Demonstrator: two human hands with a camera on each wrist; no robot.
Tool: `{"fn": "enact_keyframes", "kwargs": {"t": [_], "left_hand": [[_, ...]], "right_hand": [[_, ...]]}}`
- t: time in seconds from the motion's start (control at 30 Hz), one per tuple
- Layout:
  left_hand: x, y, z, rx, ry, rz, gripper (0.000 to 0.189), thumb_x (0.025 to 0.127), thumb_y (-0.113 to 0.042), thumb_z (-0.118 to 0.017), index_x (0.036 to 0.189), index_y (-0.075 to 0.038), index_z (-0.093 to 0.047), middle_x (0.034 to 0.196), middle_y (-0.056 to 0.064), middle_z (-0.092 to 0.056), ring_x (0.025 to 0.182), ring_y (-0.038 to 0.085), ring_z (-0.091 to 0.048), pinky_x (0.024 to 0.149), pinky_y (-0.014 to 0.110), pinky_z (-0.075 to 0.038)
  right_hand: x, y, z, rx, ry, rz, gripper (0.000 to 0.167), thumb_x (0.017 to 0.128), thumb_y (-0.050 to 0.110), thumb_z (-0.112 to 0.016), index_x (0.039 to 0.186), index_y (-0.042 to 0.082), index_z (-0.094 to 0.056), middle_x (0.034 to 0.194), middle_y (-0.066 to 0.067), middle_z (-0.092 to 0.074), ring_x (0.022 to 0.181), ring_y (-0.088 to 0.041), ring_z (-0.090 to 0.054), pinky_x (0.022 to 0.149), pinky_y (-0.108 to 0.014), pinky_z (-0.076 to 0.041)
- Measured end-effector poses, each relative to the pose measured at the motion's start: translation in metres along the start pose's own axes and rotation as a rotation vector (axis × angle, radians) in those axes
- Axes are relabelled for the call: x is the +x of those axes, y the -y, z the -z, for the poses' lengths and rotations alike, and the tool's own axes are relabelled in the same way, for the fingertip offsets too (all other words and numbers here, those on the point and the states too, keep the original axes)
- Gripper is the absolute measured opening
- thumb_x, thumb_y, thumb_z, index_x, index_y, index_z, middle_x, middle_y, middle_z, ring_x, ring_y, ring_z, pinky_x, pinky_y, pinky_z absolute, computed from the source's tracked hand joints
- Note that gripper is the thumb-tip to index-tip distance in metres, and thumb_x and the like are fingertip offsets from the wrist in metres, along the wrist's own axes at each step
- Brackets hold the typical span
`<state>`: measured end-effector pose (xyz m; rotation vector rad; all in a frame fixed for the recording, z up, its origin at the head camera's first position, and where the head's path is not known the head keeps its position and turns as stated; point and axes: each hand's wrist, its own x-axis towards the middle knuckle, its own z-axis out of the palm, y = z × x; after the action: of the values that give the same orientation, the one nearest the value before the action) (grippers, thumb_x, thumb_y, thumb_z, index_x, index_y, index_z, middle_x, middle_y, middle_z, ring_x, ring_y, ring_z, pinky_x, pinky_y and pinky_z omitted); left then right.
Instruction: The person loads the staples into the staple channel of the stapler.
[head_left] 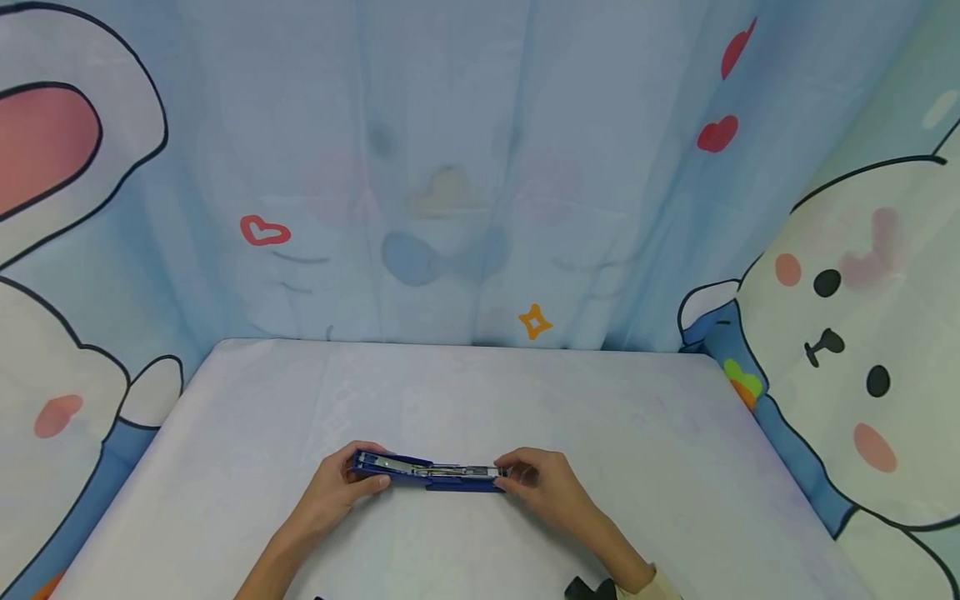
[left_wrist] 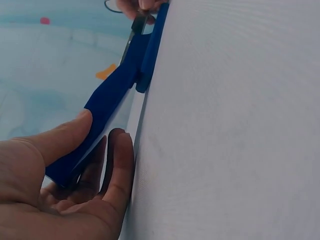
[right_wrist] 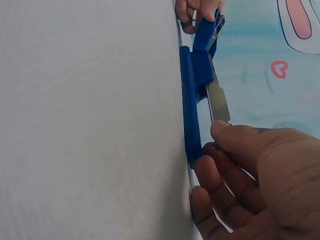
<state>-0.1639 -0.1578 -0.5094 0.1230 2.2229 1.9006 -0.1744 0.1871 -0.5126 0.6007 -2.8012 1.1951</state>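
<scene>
A blue stapler (head_left: 427, 472) lies spread wide over the white table, its top arm swung back to the left and its metal staple channel (right_wrist: 218, 102) bared on the right. My left hand (head_left: 337, 483) grips the end of the top arm between thumb and fingers, as the left wrist view (left_wrist: 75, 170) also shows. With thumb and fingertips, my right hand (head_left: 543, 483) pinches the free end of the metal channel. The blue base (right_wrist: 189, 110) rests along the tabletop, its end close to the right fingertips.
The white tabletop (head_left: 450, 392) reaches back to a blue cartoon-print curtain (head_left: 450, 167). A black object (head_left: 590, 589) sits at the right wrist by a pale sleeve (head_left: 651, 583).
</scene>
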Motion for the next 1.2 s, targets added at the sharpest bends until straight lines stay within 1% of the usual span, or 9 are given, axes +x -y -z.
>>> {"fn": "enact_keyframes", "kwargs": {"t": [0.2, 0.43, 0.67, 0.93, 1.1, 1.2], "left_hand": [[-0.0004, -0.0015, -0.0003, -0.001, -0.009, 0.020, 0.048, 0.092, -0.009, -0.082, 0.134, 0.002, -0.062, 0.132, 0.024, -0.069, 0.104, 0.014, -0.066, 0.084, 0.018, -0.054], [-0.0016, -0.0035, 0.0000, -0.011, 0.006, 0.004, 0.049, 0.093, -0.011, -0.081, 0.135, 0.004, -0.062, 0.133, 0.025, -0.069, 0.105, 0.013, -0.067, 0.085, 0.018, -0.054], [0.0005, -0.0061, -0.0016, -0.043, 0.009, 0.032, 0.049, 0.093, -0.012, -0.082, 0.135, 0.002, -0.063, 0.135, 0.022, -0.069, 0.107, 0.010, -0.068, 0.087, 0.017, -0.055], [0.0000, -0.0072, -0.0046, -0.058, 0.033, 0.007, 0.048, 0.095, -0.012, -0.080, 0.136, 0.005, -0.063, 0.131, 0.023, -0.071, 0.102, 0.007, -0.070, 0.087, 0.018, -0.058], [-0.0015, -0.0091, -0.0065, -0.059, 0.044, -0.023, 0.048, 0.096, -0.012, -0.079, 0.137, 0.006, -0.063, 0.128, 0.025, -0.072, 0.099, 0.007, -0.071, 0.088, 0.019, -0.060], [-0.0019, -0.0100, -0.0079, -0.042, 0.048, -0.049, 0.047, 0.096, -0.013, -0.079, 0.136, 0.006, -0.063, 0.127, 0.026, -0.072, 0.099, 0.007, -0.071, 0.087, 0.020, -0.060]], "right_hand": [[0.0012, -0.0006, 0.0000, 0.009, 0.017, -0.031, 0.020, 0.088, 0.015, -0.086, 0.106, 0.015, -0.080, 0.088, 0.007, -0.075, 0.075, 0.002, -0.059, 0.068, -0.020, -0.054], [0.0018, -0.0012, 0.0002, 0.031, 0.031, -0.048, 0.019, 0.089, 0.017, -0.086, 0.106, 0.015, -0.080, 0.086, 0.007, -0.074, 0.073, 0.001, -0.059, 0.066, -0.020, -0.053], [0.0027, -0.0028, -0.0001, 0.052, 0.041, -0.072, 0.019, 0.089, 0.019, -0.086, 0.107, 0.016, -0.080, 0.085, 0.008, -0.072, 0.072, 0.001, -0.057, 0.065, -0.020, -0.052], [0.0037, -0.0052, -0.0009, 0.076, 0.051, -0.109, 0.019, 0.089, 0.021, -0.086, 0.106, 0.017, -0.081, 0.084, 0.008, -0.071, 0.072, -0.001, -0.057, 0.064, -0.020, -0.050], [0.0043, -0.0073, -0.0015, 0.101, 0.047, -0.121, 0.019, 0.088, 0.021, -0.087, 0.106, 0.017, -0.081, 0.084, 0.007, -0.072, 0.072, -0.002, -0.058, 0.064, -0.021, -0.050], [0.0043, -0.0076, -0.0014, 0.113, 0.047, -0.124, 0.019, 0.088, 0.022, -0.087, 0.106, 0.016, -0.081, 0.085, 0.006, -0.072, 0.072, -0.002, -0.058, 0.064, -0.021, -0.051]]}}
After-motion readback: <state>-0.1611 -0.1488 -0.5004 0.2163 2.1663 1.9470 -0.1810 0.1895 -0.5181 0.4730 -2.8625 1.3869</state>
